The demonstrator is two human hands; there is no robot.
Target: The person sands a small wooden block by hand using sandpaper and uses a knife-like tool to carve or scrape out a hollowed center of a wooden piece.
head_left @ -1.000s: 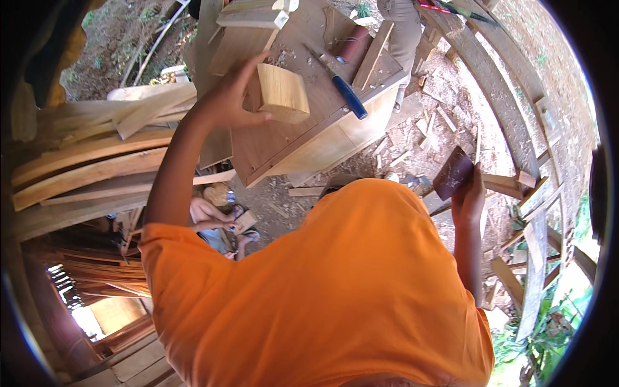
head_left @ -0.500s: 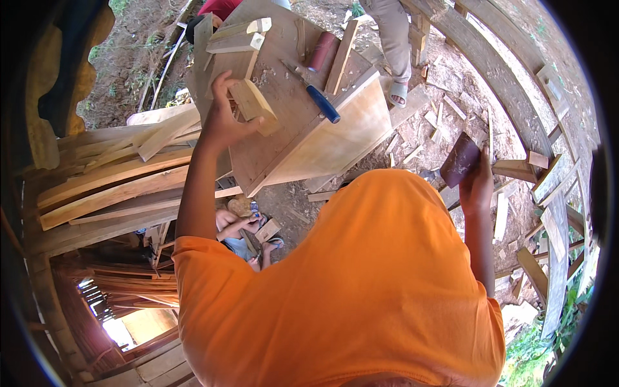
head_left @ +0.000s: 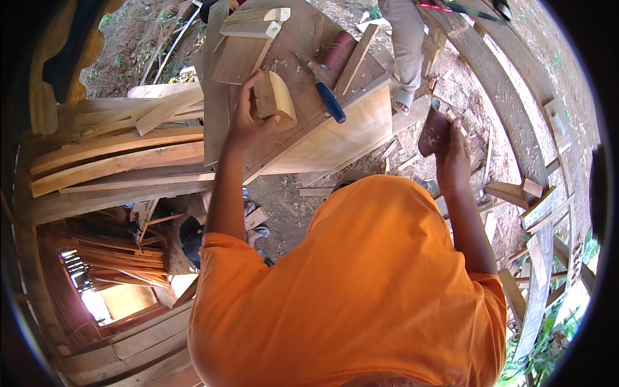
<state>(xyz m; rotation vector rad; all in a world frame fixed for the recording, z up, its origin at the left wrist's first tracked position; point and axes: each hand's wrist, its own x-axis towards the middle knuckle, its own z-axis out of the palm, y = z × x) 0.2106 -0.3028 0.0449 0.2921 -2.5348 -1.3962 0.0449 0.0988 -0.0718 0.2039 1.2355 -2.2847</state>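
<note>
A pale wooden block (head_left: 273, 95) with one rounded side rests at the workbench's near left part. My left hand (head_left: 248, 126) is closed on this block, the thumb along its near end and the fingers along its left side. Away from the bench, on the right, my right hand (head_left: 455, 160) grips a curled sheet of dark red sandpaper (head_left: 433, 131). A chisel (head_left: 329, 101) with a blue handle lies on the bench to the right of the block. Beyond the chisel is a reddish roll of sandpaper (head_left: 338, 50).
The wooden workbench (head_left: 303, 126) also carries stacked wood pieces (head_left: 242, 59) and a narrow strip (head_left: 356, 59). Long boards (head_left: 122, 164) lie at left. A person's sandalled leg (head_left: 405, 55) stands beyond the bench. Wood scraps litter the ground at right, beside a plank frame (head_left: 493, 84).
The block has turned in my left hand, showing its rounded end more. My right hand has brought the sandpaper leftward and up, and the sheet is now more curled.
</note>
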